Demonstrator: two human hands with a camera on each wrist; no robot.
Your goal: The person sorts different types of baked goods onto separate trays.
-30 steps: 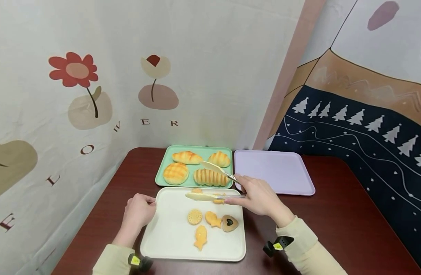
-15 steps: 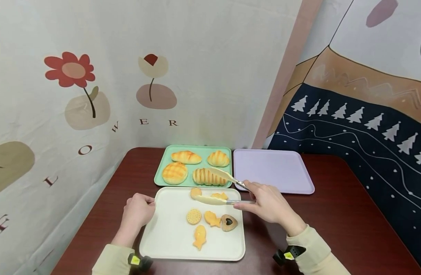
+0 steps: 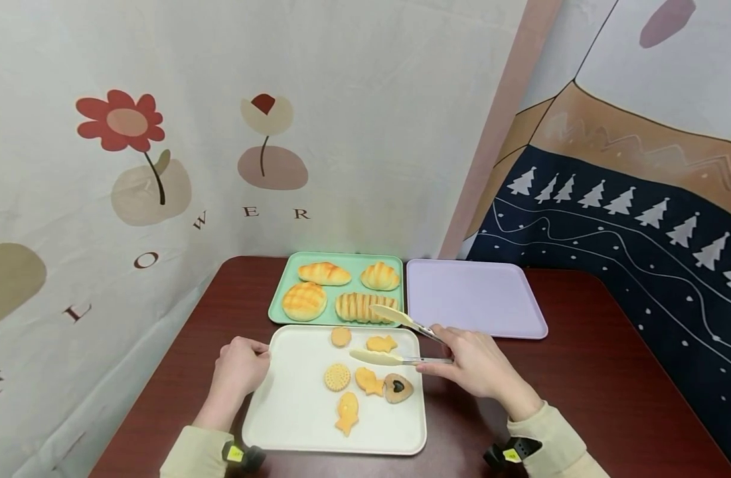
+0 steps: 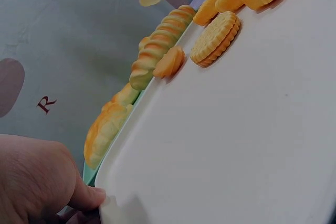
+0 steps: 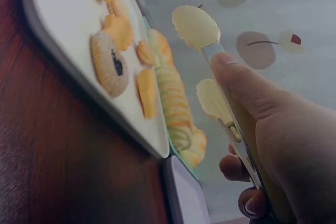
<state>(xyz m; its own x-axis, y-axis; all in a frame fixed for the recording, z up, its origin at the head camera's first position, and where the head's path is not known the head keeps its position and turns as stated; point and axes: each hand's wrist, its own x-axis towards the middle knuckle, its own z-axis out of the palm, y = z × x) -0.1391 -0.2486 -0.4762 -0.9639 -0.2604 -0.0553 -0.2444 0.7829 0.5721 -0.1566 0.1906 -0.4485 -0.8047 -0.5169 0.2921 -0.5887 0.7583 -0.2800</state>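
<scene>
My right hand point(image 3: 480, 365) grips a pair of tongs point(image 3: 380, 358) with cream-coloured tips and metal arms. The tongs' arms are spread, with nothing between the tips. They hover over the far right part of a white tray point(image 3: 296, 405), one tip overlapping the twisted bread in the head view. At the tray's left edge my left hand point(image 3: 241, 365) pinches the rim, thumb on top in the left wrist view. On the tray lie a round biscuit point(image 3: 338, 377), a heart-topped biscuit point(image 5: 110, 66), a fish-shaped biscuit point(image 3: 347, 413) and several other small biscuits.
Behind the white tray stands a green tray point(image 3: 277, 312) with a round bread point(image 3: 304, 301), a twisted bread point(image 3: 359, 307) and croissant-like breads point(image 3: 380, 276). To its right is a purple tray point(image 3: 475, 299). All stand on a dark red table point(image 3: 592, 372) against cloth-covered walls.
My right hand has moved right and nearer to me with the tongs, whose tips no longer cover the small biscuits at the tray's far edge. The left hand stays at the rim.
</scene>
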